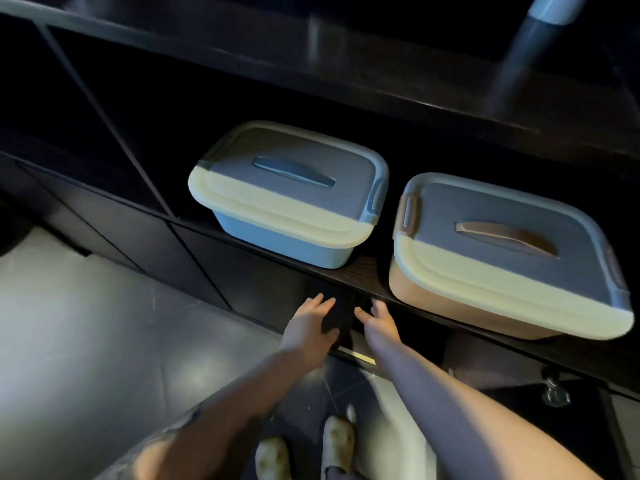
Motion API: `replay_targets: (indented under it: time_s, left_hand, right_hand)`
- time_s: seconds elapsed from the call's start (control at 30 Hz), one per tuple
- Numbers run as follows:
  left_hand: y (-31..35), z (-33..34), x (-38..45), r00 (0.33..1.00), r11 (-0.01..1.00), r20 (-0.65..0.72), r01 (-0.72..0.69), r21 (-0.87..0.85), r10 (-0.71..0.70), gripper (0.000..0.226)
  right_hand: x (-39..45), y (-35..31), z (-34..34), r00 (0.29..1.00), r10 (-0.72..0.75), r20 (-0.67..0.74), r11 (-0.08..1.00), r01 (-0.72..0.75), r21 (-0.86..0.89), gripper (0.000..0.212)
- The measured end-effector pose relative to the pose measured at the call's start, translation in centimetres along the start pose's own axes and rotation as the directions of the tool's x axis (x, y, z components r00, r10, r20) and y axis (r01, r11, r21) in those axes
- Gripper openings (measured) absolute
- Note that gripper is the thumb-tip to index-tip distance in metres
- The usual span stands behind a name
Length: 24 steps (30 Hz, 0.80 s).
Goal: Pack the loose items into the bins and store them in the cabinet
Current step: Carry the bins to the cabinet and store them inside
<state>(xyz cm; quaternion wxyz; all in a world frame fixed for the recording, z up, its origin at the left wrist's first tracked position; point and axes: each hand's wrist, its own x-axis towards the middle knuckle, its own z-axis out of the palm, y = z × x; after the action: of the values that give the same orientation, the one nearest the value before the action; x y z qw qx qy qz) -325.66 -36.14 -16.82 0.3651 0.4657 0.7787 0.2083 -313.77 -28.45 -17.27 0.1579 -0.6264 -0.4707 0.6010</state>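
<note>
The far halves of the blue bin (pixel 287 206) and the orange bin (pixel 512 265) are dimmed by the shadow of the shelf (pixel 346 74) above. What is held in either bin is hidden by its lid. The interior of the cabinet (pixel 145 133) to the left is lost in darkness. A pale tube (pixel 540 36) at the far right is blurred and cut off by the top edge. Both forearms are cut off by the near edge. Contact between the left hand (pixel 310 322), the right hand (pixel 379 322) and the dark cabinet front cannot be told.
</note>
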Motion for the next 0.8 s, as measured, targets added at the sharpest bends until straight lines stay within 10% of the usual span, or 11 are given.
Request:
replay_targets:
  time_s: [0.4, 0.8]
  left_hand:
    - [-3.7, 1.8, -4.8, 0.972, 0.930, -0.178, 0.080, -0.358, -0.152, 0.070]
    - [-16.3, -2.3, -18.1, 0.978, 0.740, -0.001, 0.155, -0.654, -0.206, 0.069]
  right_hand:
    - [-2.9, 4.6, -0.8, 0.941, -0.288, 0.180, 0.935, 0.317, -0.159, 0.025]
    - [-13.7, 8.0, 11.4, 0.848, 0.039, 0.529, 0.842, 0.258, -0.475, 0.010]
